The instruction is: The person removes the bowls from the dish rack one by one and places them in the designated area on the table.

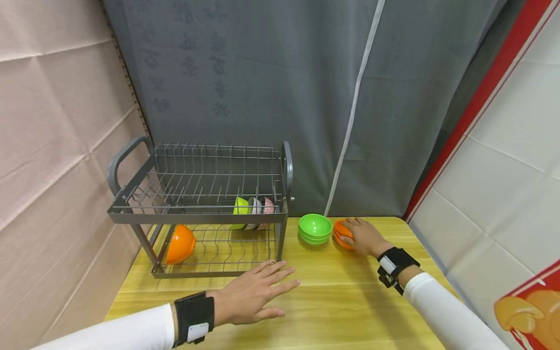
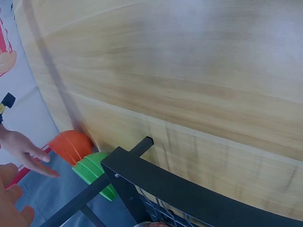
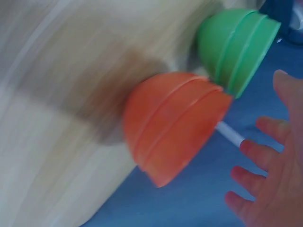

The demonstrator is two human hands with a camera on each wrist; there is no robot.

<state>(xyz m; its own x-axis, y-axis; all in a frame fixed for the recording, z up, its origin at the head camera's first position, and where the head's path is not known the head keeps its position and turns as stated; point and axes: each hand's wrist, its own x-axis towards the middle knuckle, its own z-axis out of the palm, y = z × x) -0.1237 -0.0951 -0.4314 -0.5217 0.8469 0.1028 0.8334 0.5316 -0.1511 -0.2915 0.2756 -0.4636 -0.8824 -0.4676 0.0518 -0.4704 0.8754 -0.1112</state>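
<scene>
My right hand [image 1: 364, 236] is over a nested stack of orange bowls [image 1: 340, 235], its fingers spread. In the right wrist view, the fingers [image 3: 258, 153] show a gap from the rim of the orange stack [image 3: 175, 123]. Close beside it, a nested stack of green bowls [image 1: 315, 228] stands upright on the table. My left hand [image 1: 255, 293] hovers with spread fingers and holds nothing, before the front right corner of a grey two-tier dish rack [image 1: 197, 218]. Only its fingertips [image 2: 14, 193] show in the left wrist view.
On the rack's lower tier, an orange bowl [image 1: 181, 244] rests on its side at the left. A lime green bowl [image 1: 240, 209], a whitish bowl [image 1: 255, 206] and a pink bowl [image 1: 267, 208] stand on edge at the right, partly behind the front bar. A grey curtain [image 1: 253, 73] hangs behind.
</scene>
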